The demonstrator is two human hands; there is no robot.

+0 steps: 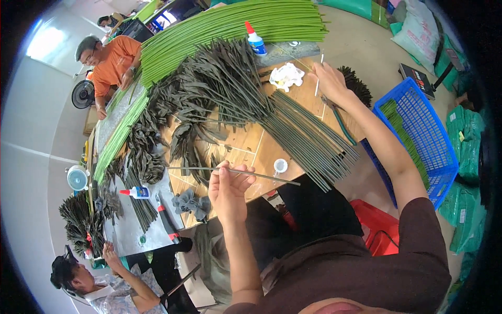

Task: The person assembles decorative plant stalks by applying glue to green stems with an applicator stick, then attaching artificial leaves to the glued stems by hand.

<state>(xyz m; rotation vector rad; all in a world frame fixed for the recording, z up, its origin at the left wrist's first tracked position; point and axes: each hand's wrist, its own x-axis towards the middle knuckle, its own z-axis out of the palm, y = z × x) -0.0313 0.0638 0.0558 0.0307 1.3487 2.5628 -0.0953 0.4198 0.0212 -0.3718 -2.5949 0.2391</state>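
Two bare hands are busy over a wooden worktop [246,144]. At about 7 o'clock, the left hand [228,189] pinches a long thin dark stem [235,171] with its grip closed on it, and the stem lies level, with its far tip over the worktop edge. At about 1 o'clock, the right hand [328,79] is stretched far out, its grip closed on a thin pale stick [318,78] that points up. Just beside that hand sits a crumpled white cloth [286,76], and green-handled pliers [339,116] lie by the wrist. A small white cup [280,166] stands near the stem's tip. As for how far along the work is, I think lots is left: a big bundle of plain dark stems [308,141] waits at 3 o'clock from the middle, while a heap of stems with dark leaves [209,89] at 11 o'clock looks done. Long bright green rods [230,26] lie at 12 o'clock, next to a white glue bottle [255,40] with a red tip. A blue basket [418,131] stands at 3 o'clock on the pale floor. Two other people sit at 10 o'clock and 8 o'clock, working with the same things. Green sacks [465,146] are piled at the right side of the room.
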